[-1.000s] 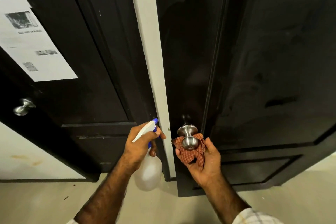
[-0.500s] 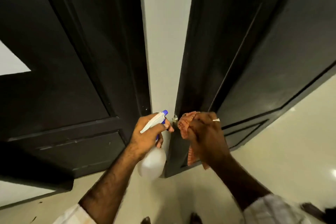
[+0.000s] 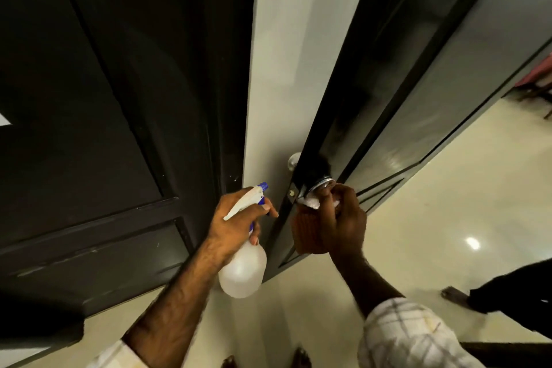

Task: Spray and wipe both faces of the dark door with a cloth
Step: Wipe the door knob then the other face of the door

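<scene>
Left hand (image 3: 236, 222) grips spray bottle (image 3: 243, 269) by the neck, nozzle up, bottle hanging just left of the door edge. Right hand (image 3: 340, 224) curled round the near knob (image 3: 321, 185) with orange checked cloth (image 3: 307, 230) bunched under the palm. Dark door (image 3: 418, 84) seen edge-on, ajar; second knob (image 3: 294, 161) shows on its far face. Pale wall strip (image 3: 286, 54) beyond, another dark door (image 3: 104, 98) further left.

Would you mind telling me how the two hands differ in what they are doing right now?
The left hand grips a spray bottle, clear of the door; the right hand closes over the door knob. The left holds no cloth; the right holds the orange cloth. Both are closed around something.
</scene>
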{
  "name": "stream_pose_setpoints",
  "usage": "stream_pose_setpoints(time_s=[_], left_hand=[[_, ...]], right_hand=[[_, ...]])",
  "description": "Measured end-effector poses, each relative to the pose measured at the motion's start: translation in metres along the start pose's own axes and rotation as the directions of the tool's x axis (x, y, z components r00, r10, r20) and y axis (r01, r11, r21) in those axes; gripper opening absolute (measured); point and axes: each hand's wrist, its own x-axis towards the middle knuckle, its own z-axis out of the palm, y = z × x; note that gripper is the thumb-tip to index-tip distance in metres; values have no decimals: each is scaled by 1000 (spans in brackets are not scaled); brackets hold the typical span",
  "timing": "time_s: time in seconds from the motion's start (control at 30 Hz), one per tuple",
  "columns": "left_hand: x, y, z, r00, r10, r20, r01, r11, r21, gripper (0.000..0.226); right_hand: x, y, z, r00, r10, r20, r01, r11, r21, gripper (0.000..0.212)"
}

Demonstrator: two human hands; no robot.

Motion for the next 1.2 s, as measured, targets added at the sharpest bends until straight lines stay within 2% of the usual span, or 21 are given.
stream_pose_setpoints(time_s=[0.03,0.07,0.1,0.13,0.17,0.2,0.27,0.33,0.43,0.5,0.57,0.63,0.7,0.77,0.8,0.87,0.97,1.07,1.13,1.2], left_hand=[[0,-2,0,1000,-11,6,11,1000,6,15],[0,-4,-1,1000,-25,18,25,1000,13,15],[0,-6,0,999,-34,25,33,999,17,14],[1,-7,0,999,-40,34,39,999,20,14],[2,-8,1,998,-45,38,44,999,22,13],[3,-8,1,998,-49,41,49,999,15,12],[7,-6,2,997,-47,57,48,999,-6,12],[10,-3,3,997,-28,77,29,1000,-9,12],[12,3,4,997,-18,80,18,1000,5,13],[13,5,3,996,-17,83,16,1000,13,12],[14,3,2,997,-21,79,20,1000,18,11],[13,1,1,998,-31,61,30,999,15,8],[11,-1,2,997,-37,63,36,999,11,6],[9,-3,2,997,-34,74,34,999,1,8],[9,-4,2,996,-31,83,31,1000,4,9],[8,-5,2,994,-31,100,29,999,25,8],[7,-3,6,996,-39,86,37,999,23,9],[7,1,11,995,-36,88,33,999,30,10],[9,3,15,995,-23,101,19,999,41,13],[13,1,17,994,-22,110,17,999,42,11]], right_hand=[[1,-4,4,990,143,-2,-141,982,123,16],[3,-4,5,950,309,43,-309,914,264,26],[8,-7,1,865,475,160,-497,770,400,37],[11,-9,-4,743,584,328,-662,568,489,48],[12,-10,-10,617,614,493,-777,372,509,58],[11,-9,-13,527,592,611,-832,212,512,66],[4,-6,-11,463,538,704,-840,13,542,80],[-2,-6,-5,467,531,707,-814,-54,578,84],[0,-14,-9,520,551,653,-777,-12,629,74],[2,-21,-15,539,582,608,-775,62,629,67],[-3,-29,-15,590,640,492,-769,259,585,60],[-11,-32,-9,708,614,347,-692,508,513,54],[-23,-26,-5,823,496,277,-568,728,384,74],[-31,-11,-5,936,270,227,-293,954,71,90],[-30,-6,-8,968,156,195,-135,984,-119,88],[-23,0,-14,985,-29,172,90,930,-356,76],[-8,3,-22,970,-60,237,172,859,-483,68],[9,-3,-19,978,25,207,71,895,-441,48],[20,-9,-17,980,122,156,-77,961,-267,30],[30,-10,-15,949,274,155,-266,962,-66,22]])
